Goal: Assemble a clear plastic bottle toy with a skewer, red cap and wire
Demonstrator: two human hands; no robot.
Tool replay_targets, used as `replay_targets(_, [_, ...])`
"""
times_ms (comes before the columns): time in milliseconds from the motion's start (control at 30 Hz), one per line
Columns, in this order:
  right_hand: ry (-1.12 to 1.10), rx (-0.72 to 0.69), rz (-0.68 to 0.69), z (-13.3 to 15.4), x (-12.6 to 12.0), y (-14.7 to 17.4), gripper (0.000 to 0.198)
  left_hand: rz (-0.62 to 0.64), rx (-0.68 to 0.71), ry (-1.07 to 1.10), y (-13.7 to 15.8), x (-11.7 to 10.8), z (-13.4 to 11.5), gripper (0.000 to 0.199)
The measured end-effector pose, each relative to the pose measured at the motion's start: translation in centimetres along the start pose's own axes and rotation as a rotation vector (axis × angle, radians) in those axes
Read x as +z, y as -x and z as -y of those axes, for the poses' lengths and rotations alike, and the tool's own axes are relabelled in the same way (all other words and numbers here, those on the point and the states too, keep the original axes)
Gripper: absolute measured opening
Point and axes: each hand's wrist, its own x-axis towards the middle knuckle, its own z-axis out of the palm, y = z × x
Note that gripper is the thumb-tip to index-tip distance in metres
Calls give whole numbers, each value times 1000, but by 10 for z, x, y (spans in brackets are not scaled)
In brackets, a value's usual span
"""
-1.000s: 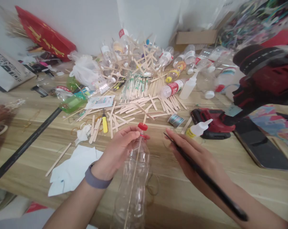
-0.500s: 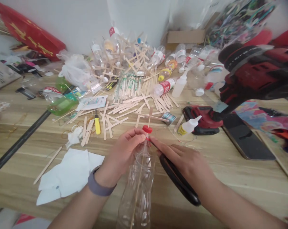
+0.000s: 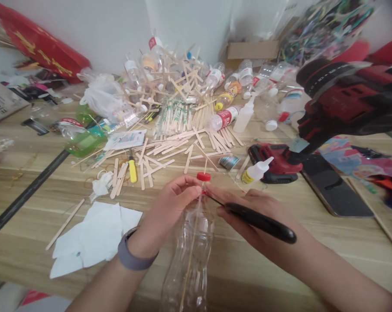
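A clear plastic bottle (image 3: 191,247) stands before me with a red cap (image 3: 203,176). A thin wooden skewer (image 3: 189,264) runs down inside it and pokes out above the cap, where a flat wooden stick (image 3: 206,157) sits crosswise. My left hand (image 3: 183,195) is closed, thumb and fingers pinching the bottle's neck just below the cap. My right hand (image 3: 251,208) is closed around what looks like black-handled scissors (image 3: 264,221); their thin dark end reaches the neck under the cap. Fingers hide the exact contact point.
Wooden sticks (image 3: 170,147), empty bottles (image 3: 225,118) and a plastic bag (image 3: 101,97) crowd the back. A red drill (image 3: 351,95) stands at right beside a glue bottle (image 3: 257,171) and a phone (image 3: 335,186). White paper (image 3: 92,238) and a yellow screwdriver (image 3: 132,170) lie left.
The black handle has swung up and to the right, and my right hand has turned with it. The crosswise stick has rotated. The bottle's top has shifted slightly right.
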Motion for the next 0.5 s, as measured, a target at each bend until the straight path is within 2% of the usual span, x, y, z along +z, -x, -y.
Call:
replay_targets(67, [35, -85, 15, -3, -2, -2, 32, 15, 7, -18, 2, 1, 0, 8])
replay_targets(133, [48, -105, -25, -6, -4, -3, 23, 31, 5, -36, 3, 2, 0, 9])
replay_targets(300, [50, -162, -34, -4, -13, -3, 21, 45, -11, -88, 4, 6, -1, 9])
replay_targets(500, [76, -57, 23, 1, -12, 2, 17, 68, 11, -155, 5, 7, -3, 8])
